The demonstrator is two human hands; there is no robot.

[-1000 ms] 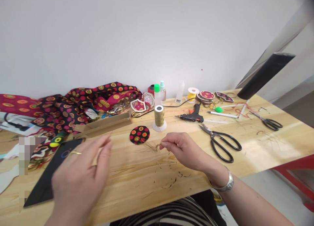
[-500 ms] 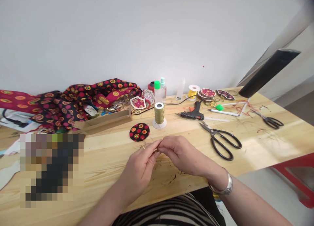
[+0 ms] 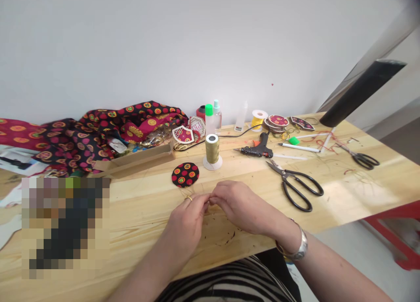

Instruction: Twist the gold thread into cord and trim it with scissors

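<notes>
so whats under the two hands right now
The left hand and right hand meet fingertip to fingertip over the wooden table, pinching gold strands. Dark thread scraps lie on the wood beside them. Anything beneath the palms is covered.

Legible text, numbers, brands: none that I can read from here.
- Pink-and-white hexagonal card tag point(image 3: 197, 126), at the back of the pale wooden counter point(image 3: 328, 197): white lettering, too small and blurred to make out.
- Olive-gold thread spool point(image 3: 211, 149): any print on its white end ring is too small to tell.
- Clear plastic bottle with green cap point(image 3: 209, 121): its label is indistinct.
</notes>
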